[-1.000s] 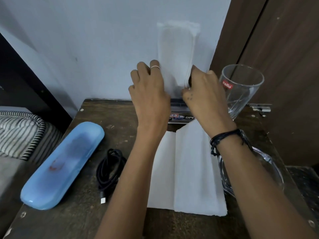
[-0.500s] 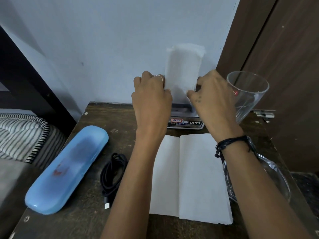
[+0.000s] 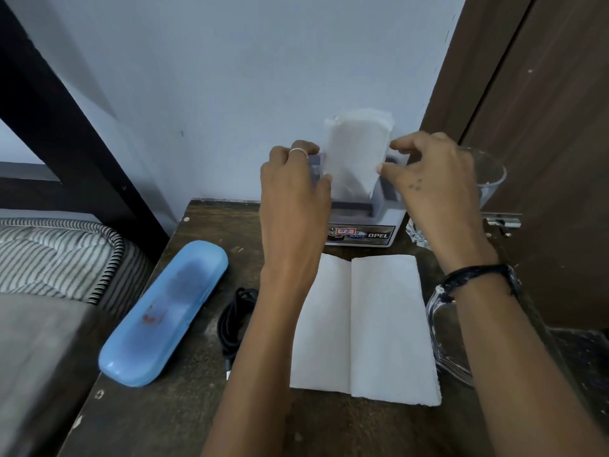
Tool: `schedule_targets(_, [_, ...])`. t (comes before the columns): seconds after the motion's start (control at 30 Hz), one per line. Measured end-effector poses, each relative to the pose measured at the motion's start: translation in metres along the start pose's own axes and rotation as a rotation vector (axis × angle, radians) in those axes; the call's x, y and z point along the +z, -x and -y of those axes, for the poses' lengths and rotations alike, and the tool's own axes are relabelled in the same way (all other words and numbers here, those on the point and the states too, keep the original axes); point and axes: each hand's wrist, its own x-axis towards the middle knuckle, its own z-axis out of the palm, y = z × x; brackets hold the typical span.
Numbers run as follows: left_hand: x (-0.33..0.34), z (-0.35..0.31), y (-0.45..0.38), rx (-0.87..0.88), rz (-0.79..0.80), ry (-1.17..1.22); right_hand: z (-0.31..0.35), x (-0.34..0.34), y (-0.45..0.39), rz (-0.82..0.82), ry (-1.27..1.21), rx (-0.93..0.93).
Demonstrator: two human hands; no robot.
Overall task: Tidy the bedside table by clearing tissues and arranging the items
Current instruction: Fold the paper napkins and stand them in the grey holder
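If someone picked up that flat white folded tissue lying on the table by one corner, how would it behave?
The flat white folded tissue would probably droop, since it looks like thin, soft paper. It likely weighs almost nothing, and its centre crease suggests it may fall open. On the rough dark wooden table, a push would more likely crumple it than slide it.

The table (image 3: 184, 400) is dark brown, the long case (image 3: 164, 311) is light blue with a red mark, the cable (image 3: 235, 319) is black, the tissues (image 3: 379, 321) are white, and the mattress (image 3: 62, 255) has grey and white stripes
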Motion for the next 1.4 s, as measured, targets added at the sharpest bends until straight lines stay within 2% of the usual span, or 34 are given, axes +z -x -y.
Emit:
schedule_targets(0.07, [-0.013, -0.002, 0.015, -0.006, -0.014, 0.025, 0.007, -0.015, 0.016, -0.026, -0.052, -0.021])
schedule_targets(0.17, [-0.025, 0.0, 0.054, -0.099, 0.054, 0.077, 0.01, -0.026, 0.057, 0.024, -0.084, 0.012])
schedule_targets(0.3, [-0.026, 0.005, 0.127, -0.257, 0.243, 0.096, 0.002, -0.021, 0.119, 0.172, 0.055, 0.143])
schedule_targets(0.4, [-0.017, 0.01, 0.148, -0.293, 0.367, 0.069, 0.001, -0.011, 0.142, 0.299, 0.14, 0.177])
schedule_targets(0.53, [-0.011, 0.01, 0.135, -0.326, 0.302, 0.05, 0.004, 0.002, 0.151, 0.378, 0.184, 0.127])
schedule_targets(0.7, [-0.005, 0.015, 0.13, -0.353, 0.277, -0.081, 0.003, 0.014, 0.152, 0.366, 0.202, 0.079])
schedule_targets(0.77, [-0.005, 0.014, 0.124, -0.39, 0.259, 0.035, 0.002, 0.015, 0.152, 0.35, 0.189, 0.075])
schedule_targets(1.0, [-0.007, 0.007, 0.106, -0.782, 0.233, 0.817, 0.0, 0.02, 0.149, 0.293, 0.076, 0.032])
schedule_targets(1.07, [-0.007, 0.006, 0.107, -0.724, 0.222, 0.853, -0.002, 0.02, 0.147, 0.27, 0.01, -0.033])
schedule_targets(1.13, [-0.004, 0.009, 0.106, -0.629, 0.242, 0.781, -0.006, 0.021, 0.144, 0.212, -0.09, -0.007])
schedule_targets(1.23, [-0.005, 0.011, 0.111, -0.523, 0.213, 0.657, -0.006, 0.019, 0.138, 0.156, -0.373, 0.215])
schedule_targets(1.3, [-0.004, 0.012, 0.116, -0.448, 0.195, 0.489, -0.005, 0.016, 0.135, 0.117, -0.559, 0.337])
schedule_targets(1.4, [0.0, 0.009, 0.122, -0.445, 0.205, 0.339, -0.007, 0.017, 0.133, 0.165, -0.709, 0.411])
